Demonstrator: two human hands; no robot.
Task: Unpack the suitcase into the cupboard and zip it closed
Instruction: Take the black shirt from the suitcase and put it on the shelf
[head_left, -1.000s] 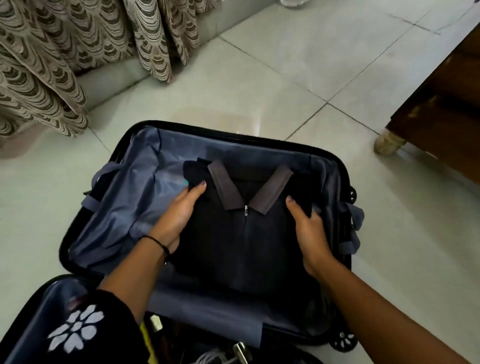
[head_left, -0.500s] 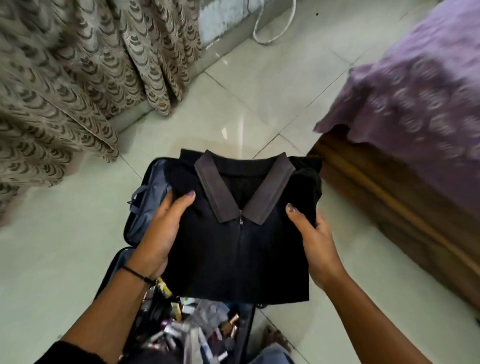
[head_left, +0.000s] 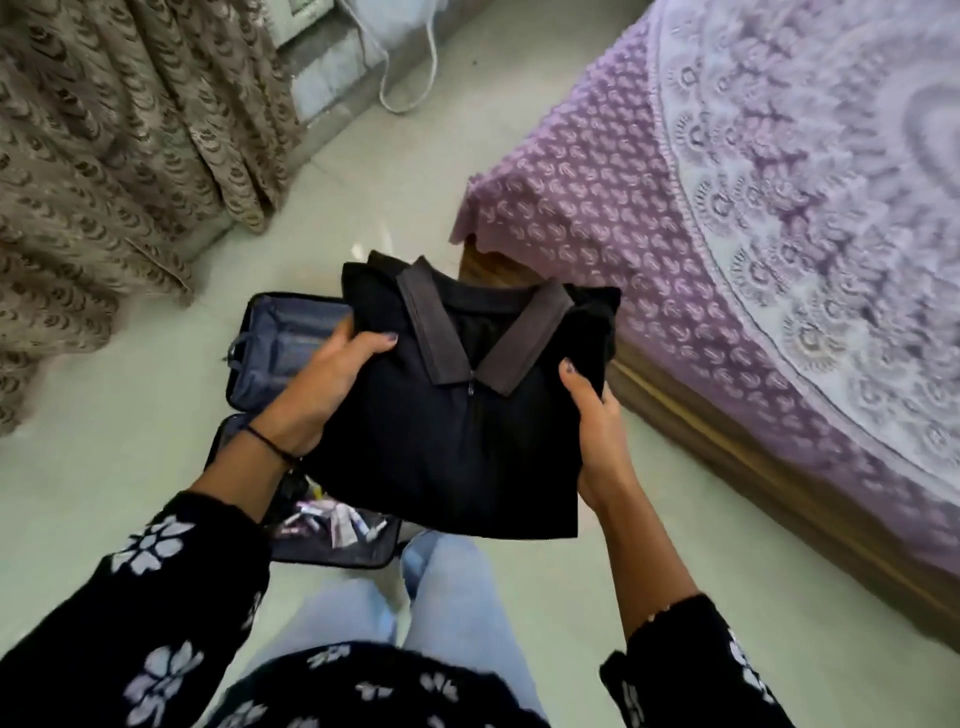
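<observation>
Folded black polo shirt (head_left: 467, 415) clamped flat between left hand (head_left: 317, 389) and right hand (head_left: 597, 415), collar pointing away, above open suitcase (head_left: 291, 358); cupboard unseen.

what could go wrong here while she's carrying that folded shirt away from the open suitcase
1. The folded black shirt is gripped only at its side edges by the left hand and right hand, so the fold could sag or open.
2. The open suitcase lies on the floor right by her feet, with small items in one half: a trip hazard.
</observation>
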